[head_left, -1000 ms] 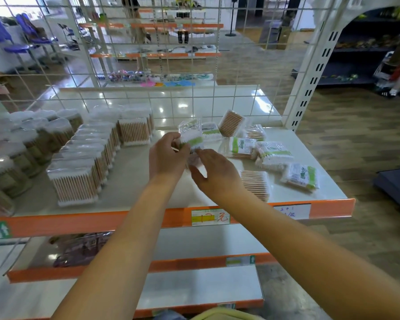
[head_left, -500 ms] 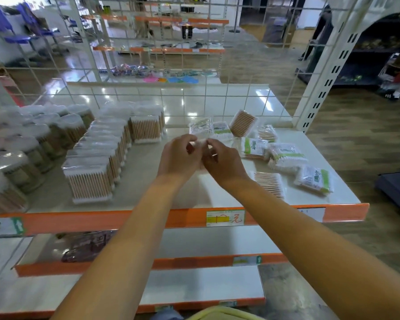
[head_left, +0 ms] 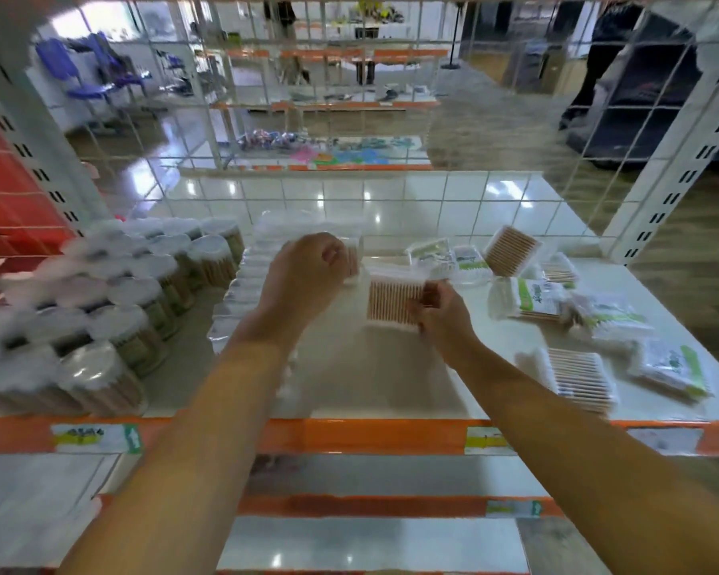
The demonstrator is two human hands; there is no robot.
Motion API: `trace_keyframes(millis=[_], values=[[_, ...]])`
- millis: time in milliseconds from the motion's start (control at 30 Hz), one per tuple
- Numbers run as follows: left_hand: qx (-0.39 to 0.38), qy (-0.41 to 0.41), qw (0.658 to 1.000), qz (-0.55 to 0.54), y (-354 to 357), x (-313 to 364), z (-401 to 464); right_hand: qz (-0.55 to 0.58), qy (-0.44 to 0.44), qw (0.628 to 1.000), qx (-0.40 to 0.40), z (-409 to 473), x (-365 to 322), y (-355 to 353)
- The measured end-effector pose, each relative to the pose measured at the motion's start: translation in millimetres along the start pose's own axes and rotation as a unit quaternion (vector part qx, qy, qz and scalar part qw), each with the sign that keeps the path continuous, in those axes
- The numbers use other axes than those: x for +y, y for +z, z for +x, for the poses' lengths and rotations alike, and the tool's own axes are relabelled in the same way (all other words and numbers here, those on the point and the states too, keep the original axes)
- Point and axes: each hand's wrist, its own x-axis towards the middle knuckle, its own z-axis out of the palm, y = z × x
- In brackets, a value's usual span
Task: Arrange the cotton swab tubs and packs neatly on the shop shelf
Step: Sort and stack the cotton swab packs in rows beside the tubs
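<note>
My right hand (head_left: 443, 315) grips a flat clear pack of wooden cotton swabs (head_left: 391, 298) by its right edge and holds it upright over the white shelf (head_left: 362, 379). My left hand (head_left: 304, 271) hovers just left of that pack with curled fingers; blur hides whether it touches the pack. A row of square swab packs (head_left: 245, 292) runs back behind the left hand. Round swab tubs (head_left: 113, 321) crowd the shelf's left side. Loose packs lie scattered at the right, among them a wooden-stick pack (head_left: 578, 377) and green-labelled bags (head_left: 536, 298).
A white wire grid (head_left: 391, 193) backs the shelf, with a white upright post (head_left: 677, 172) at the right. The orange front rail (head_left: 349, 435) carries price labels. Lower shelves (head_left: 362, 545) sit below. Bare shelf surface lies between the row and the loose packs.
The view moved closer to the shelf. The hands, joined over the middle half a second ago, have parted; my right hand now holds a wooden swab pack upright and my left hand has shifted left.
</note>
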Motion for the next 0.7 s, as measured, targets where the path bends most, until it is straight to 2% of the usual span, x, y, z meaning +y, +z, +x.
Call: trace_keyframes(millis=[233,700], values=[[-0.007,0.007,1.000,0.016,-10.8,-37.6,11.3,-0.070,-0.040,0.996,0.027,16.0,-4.0,30.3],[-0.018,0.082,0.995,0.060,-9.1,-76.3,33.5,-0.160,-0.142,0.976,0.041,31.8,-18.9,70.4]])
